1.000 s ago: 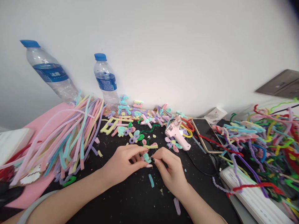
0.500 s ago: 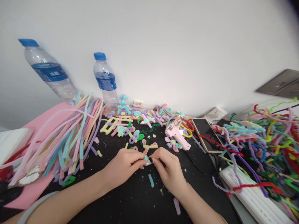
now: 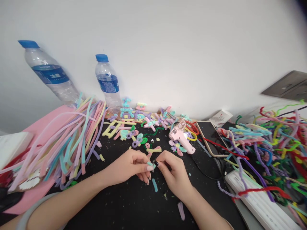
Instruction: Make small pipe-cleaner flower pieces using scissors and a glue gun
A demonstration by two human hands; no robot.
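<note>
Between the fingertips of both hands is a small mint-green piece of pipe cleaner [image 3: 149, 163], mostly covered by the fingers. My left hand [image 3: 134, 166] pinches it between thumb and index finger, the other fingers curled below. From the other side my right hand [image 3: 173, 172], with dark nails, is closed at the same piece, its thumb and index finger pressed together. Just under the hands lies a short blue pipe cleaner piece [image 3: 154, 185] on the black table [image 3: 134, 207]. Beyond them rest pink and yellow pipe cleaner bits [image 3: 153, 150].
A pink glue gun [image 3: 182, 137] lies right of centre, a phone [image 3: 212, 139] beside it. Long pastel pipe cleaners [image 3: 72, 137] are heaped at left, tangled ones [image 3: 271, 143] at right above a white power strip [image 3: 259, 201]. Two bottles [image 3: 107, 83] [image 3: 54, 75] stand by the wall.
My left hand has turned, so its thumb lies on top and its lower fingers show beneath. The right hand has stayed nearly in place, still at the mint-green piece.
</note>
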